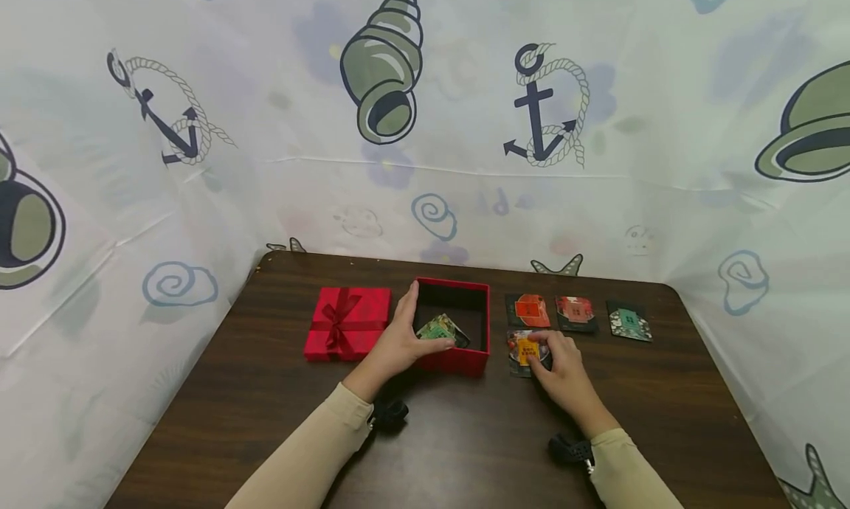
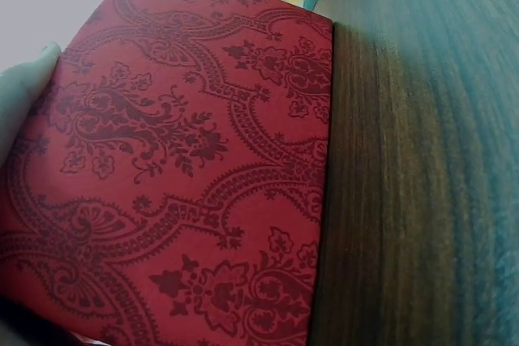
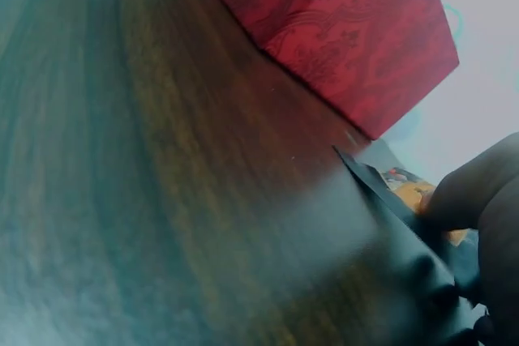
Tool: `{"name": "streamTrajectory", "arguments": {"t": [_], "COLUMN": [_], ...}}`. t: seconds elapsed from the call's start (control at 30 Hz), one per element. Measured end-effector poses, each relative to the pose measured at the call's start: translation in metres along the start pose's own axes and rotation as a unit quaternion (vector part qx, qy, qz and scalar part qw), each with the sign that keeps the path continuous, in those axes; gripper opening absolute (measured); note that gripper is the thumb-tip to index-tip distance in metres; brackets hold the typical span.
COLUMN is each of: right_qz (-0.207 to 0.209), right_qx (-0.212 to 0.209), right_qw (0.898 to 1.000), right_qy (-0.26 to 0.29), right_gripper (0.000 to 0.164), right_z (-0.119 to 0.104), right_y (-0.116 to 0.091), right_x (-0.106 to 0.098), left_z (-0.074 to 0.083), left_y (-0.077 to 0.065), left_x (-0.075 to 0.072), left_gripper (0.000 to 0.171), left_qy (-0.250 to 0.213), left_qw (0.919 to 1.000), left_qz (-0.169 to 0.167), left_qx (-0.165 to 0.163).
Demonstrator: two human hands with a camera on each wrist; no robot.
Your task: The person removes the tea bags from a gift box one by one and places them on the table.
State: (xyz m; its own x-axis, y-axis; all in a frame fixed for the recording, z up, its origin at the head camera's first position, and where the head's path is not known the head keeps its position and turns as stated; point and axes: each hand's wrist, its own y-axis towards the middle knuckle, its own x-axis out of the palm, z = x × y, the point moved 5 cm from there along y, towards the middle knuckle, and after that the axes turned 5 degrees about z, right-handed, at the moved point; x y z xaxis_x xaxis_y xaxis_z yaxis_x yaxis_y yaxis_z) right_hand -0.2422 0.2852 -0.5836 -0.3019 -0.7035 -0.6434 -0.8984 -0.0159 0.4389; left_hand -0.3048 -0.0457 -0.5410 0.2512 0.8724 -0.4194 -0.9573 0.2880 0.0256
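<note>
My left hand [image 1: 398, 341] holds the open red gift box [image 1: 458, 361] at its left side, thumb over the front rim and fingers along the left wall. In the left wrist view, the thumb [image 2: 32, 79] lies at the top edge of the box's patterned wall [image 2: 178, 143]. Inside the box lies a green-and-yellow sachet [image 1: 440, 330], partly behind the thumb. Right of the box, my right hand [image 1: 564, 369] pinches a dark sachet with an orange-yellow label [image 1: 524, 347]. The right wrist view shows this sachet [image 3: 409, 192] tilted, its dark edge raised off the table.
A red lid with a ribbon bow [image 1: 348, 324] lies left of the box. Behind and right of my right hand lie an orange-red sachet [image 1: 530, 308], a red sachet [image 1: 576, 311] and a green sachet [image 1: 629, 321]. The brown table [image 1: 451, 435] meets a patterned cloth backdrop [image 1: 465, 125].
</note>
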Motion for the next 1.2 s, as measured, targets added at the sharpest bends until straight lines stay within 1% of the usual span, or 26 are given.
{"name": "streamTrajectory", "arguments": {"t": [0.1,0.27,0.37,0.63,0.83,0.93,1.2], "right_qz": [-0.005,-0.022,-0.026,-0.011,0.025,0.034,-0.003], "right_qx": [0.001,0.033,0.042,0.036,0.010,0.008,0.028], "right_qw": [0.999,0.997,0.997,0.998,0.998,0.998,0.999], "right_qy": [-0.036,-0.061,-0.063,-0.048,-0.050,-0.053,-0.037], "right_gripper": [0.037,0.033,0.032,0.029,0.025,0.023,0.021], "right_z": [0.0020,0.0048,0.0050,0.0035,0.0030,0.0039,0.0069], "right_y": [0.0005,-0.0002,-0.0003,0.0008,0.0030,0.0032,0.0010], "right_x": [0.0017,0.0037,0.0036,0.0024,-0.0022,-0.0038,-0.0004], "left_z": [0.0003,-0.0004,-0.0011,-0.0028,-0.0020,-0.0027,-0.0041], "left_y": [0.0004,0.0013,0.0018,0.0013,0.0038,0.0048,0.0047], "left_x": [0.0007,0.0022,0.0032,0.0029,0.0027,0.0029,0.0034], "left_gripper": [0.134,0.134,0.134,0.134,0.133,0.134,0.136], "left_qy": [-0.005,-0.007,-0.004,-0.011,-0.010,-0.007,-0.004], "left_qw": [1.0000,1.0000,1.0000,0.9999,0.9999,1.0000,1.0000], "left_qz": [0.000,0.005,0.005,0.007,0.007,0.006,0.006], "left_qx": [-0.002,-0.001,0.001,-0.004,-0.002,-0.003,0.000]}}
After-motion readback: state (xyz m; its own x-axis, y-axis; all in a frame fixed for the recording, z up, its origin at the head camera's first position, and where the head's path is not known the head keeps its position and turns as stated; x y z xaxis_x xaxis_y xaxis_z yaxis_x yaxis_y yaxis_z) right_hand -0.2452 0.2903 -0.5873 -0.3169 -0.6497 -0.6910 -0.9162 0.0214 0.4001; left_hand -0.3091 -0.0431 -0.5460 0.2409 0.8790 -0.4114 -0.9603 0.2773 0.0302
